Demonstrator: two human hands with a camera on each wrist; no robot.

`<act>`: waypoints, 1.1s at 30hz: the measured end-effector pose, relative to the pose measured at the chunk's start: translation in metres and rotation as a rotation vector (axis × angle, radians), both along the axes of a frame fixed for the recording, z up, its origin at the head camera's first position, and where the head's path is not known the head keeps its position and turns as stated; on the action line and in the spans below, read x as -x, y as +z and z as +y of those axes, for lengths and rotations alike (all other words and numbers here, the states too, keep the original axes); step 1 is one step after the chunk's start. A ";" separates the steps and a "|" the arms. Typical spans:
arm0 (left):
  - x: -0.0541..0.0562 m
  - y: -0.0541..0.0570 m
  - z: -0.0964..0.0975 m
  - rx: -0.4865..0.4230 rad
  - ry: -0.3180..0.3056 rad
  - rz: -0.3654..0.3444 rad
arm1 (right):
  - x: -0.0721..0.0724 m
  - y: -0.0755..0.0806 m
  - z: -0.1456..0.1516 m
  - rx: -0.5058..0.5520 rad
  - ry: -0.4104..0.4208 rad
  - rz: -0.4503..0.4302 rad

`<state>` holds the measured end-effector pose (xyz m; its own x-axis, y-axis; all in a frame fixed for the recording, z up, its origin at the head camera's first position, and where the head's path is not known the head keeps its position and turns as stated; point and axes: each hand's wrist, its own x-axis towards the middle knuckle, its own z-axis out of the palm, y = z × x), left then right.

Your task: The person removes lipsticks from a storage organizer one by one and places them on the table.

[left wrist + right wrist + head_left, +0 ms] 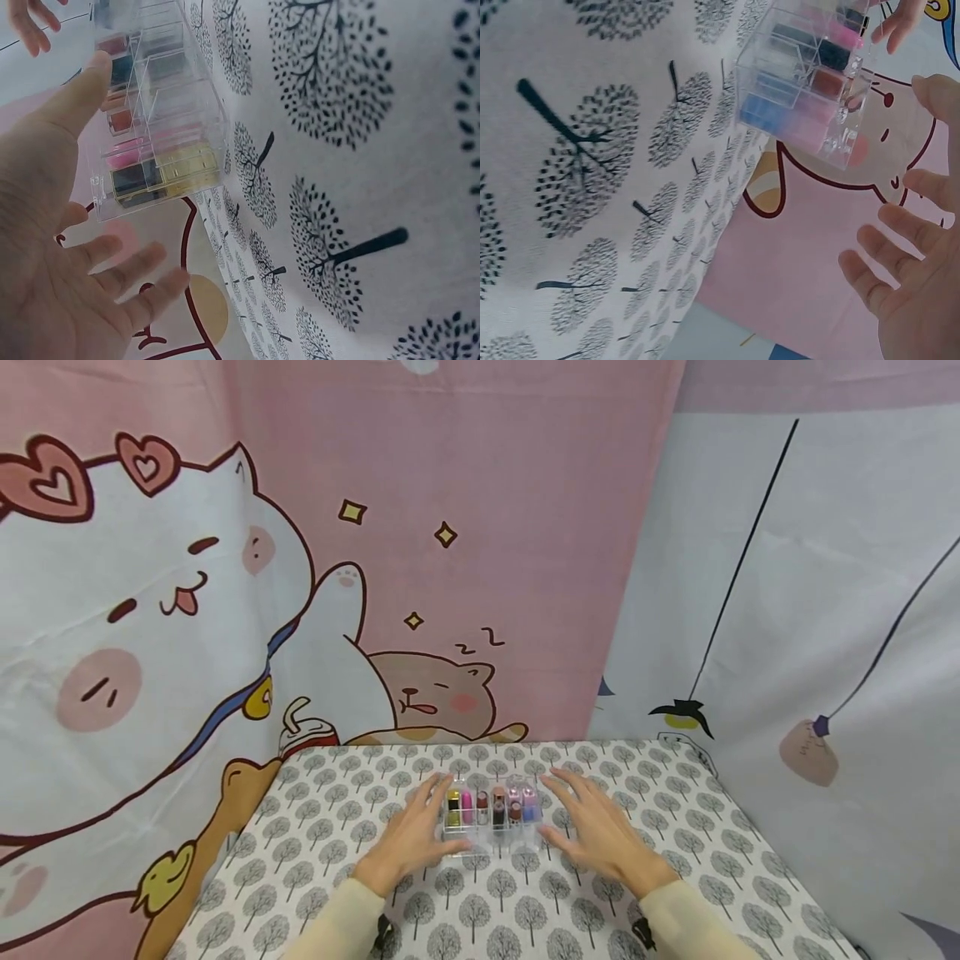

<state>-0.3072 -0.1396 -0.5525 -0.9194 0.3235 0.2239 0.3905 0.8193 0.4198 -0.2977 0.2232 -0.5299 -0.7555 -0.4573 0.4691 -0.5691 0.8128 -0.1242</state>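
Observation:
A clear plastic lipstick organizer [491, 842] stands on the tablecloth, with several lipsticks in its rear row of slots. At its left end is a black-and-gold lipstick [139, 184], and beside that a bright pink one [468, 807]. The right end holds a blue-and-pink lipstick [780, 120]. My left hand [412, 837] is spread beside the organizer's left end, its thumb toward the front corner. On the other side my right hand [596, 828] has its fingers apart and relaxed, facing the right end. Neither hand grips anything.
A white tablecloth [472, 914] printed with grey trees covers the table. Behind it hangs a pink cloth backdrop [525, 568] with cartoon animals, and a pale cloth [840, 610] hangs along the right side.

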 end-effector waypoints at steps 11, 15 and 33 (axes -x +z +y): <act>0.003 0.005 0.002 -0.081 -0.056 -0.035 | 0.004 0.017 -0.016 -0.007 0.060 -0.087; 0.003 0.007 0.004 -0.108 -0.066 -0.038 | 0.006 0.021 -0.020 -0.019 0.070 -0.136; 0.007 0.007 0.008 -0.116 -0.095 -0.079 | 0.035 0.016 -0.039 -0.071 0.209 -0.161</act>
<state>-0.3146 -0.1316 -0.5452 -0.9019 0.3862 0.1933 0.4262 0.7242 0.5421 -0.3324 0.1847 -0.5136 -0.7035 -0.6388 0.3115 -0.7031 0.6896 -0.1736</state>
